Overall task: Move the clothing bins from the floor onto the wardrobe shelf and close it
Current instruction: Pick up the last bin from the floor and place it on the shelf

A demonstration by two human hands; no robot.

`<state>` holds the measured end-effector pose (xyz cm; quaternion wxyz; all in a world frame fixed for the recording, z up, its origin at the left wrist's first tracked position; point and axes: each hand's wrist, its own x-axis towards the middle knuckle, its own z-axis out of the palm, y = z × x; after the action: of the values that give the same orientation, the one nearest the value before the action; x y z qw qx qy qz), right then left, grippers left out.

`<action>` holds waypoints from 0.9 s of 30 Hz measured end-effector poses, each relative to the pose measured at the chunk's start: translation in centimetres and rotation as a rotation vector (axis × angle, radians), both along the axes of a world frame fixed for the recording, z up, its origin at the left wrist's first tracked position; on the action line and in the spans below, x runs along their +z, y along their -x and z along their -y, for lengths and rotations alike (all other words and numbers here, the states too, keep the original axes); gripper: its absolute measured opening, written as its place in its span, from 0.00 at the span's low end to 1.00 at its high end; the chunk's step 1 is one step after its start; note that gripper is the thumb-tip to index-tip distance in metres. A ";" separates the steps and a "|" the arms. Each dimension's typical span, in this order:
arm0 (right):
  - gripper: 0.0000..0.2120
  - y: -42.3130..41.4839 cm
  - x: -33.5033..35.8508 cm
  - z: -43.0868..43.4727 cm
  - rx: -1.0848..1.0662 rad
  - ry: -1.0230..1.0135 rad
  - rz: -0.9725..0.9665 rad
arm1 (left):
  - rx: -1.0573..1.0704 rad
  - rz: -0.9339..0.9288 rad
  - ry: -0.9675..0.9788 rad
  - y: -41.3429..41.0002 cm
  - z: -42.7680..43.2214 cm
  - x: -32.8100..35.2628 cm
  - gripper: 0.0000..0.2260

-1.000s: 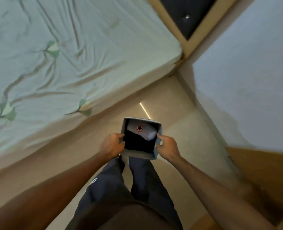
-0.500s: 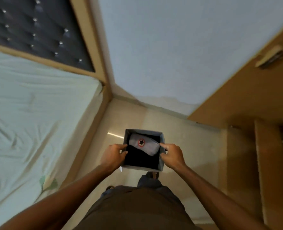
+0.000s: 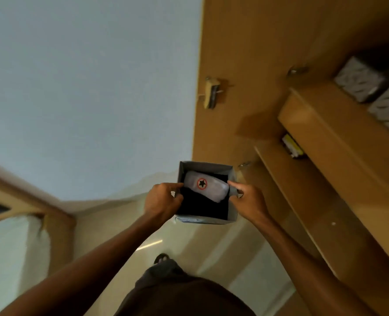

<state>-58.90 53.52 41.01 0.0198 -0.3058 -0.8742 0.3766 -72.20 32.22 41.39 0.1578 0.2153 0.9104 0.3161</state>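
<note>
Grey bin point(image 3: 206, 219), centre of frame, held above the floor with the left hand point(image 3: 162, 200) and right hand point(image 3: 248, 198) gripping its opposite side walls, thumbs hooked over the rim. Contents: a folded grey garment point(image 3: 214, 190) with a red-ringed black star, lying on dark cloth point(image 3: 202, 205). Upper right: open wardrobe point(image 3: 257, 42), two patterned bins point(image 3: 357, 79) side by side on its shelf point(image 3: 325, 124).

Upper wardrobe shelf point(image 3: 321, 133): two grey patterned bins point(image 3: 360, 80) side by side; lower shelf point(image 3: 287, 179): one yellow-and-white packet point(image 3: 292, 145).
</note>
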 end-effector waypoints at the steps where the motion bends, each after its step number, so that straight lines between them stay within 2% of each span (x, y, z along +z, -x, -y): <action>1: 0.24 0.2 0.6 -1.8 -0.043 -0.003 -0.016 | -0.043 -0.023 -0.011 1.0 -2.4 0.6 0.17; 14: 0.18 -0.4 8.6 -19.7 -0.505 -0.192 -0.124 | -0.667 -0.031 -0.203 8.9 -30.0 7.2 0.13; 19: 0.19 -0.4 10.5 -25.6 -0.675 -0.251 -0.166 | -0.783 -0.109 -0.197 10.5 -39.8 9.6 0.13; 23: 0.19 0.2 12.0 -30.7 -0.745 -0.275 -0.125 | -0.862 -0.137 -0.195 11.4 -47.0 10.9 0.13; 27: 0.15 1.2 12.6 -36.6 -0.818 -0.263 -0.162 | -0.883 -0.205 -0.226 12.1 -53.7 12.3 0.12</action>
<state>-60.09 90.15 53.61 0.2748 -0.5912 -0.7172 0.2461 -84.27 85.91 53.70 0.1620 0.6282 0.7023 0.2930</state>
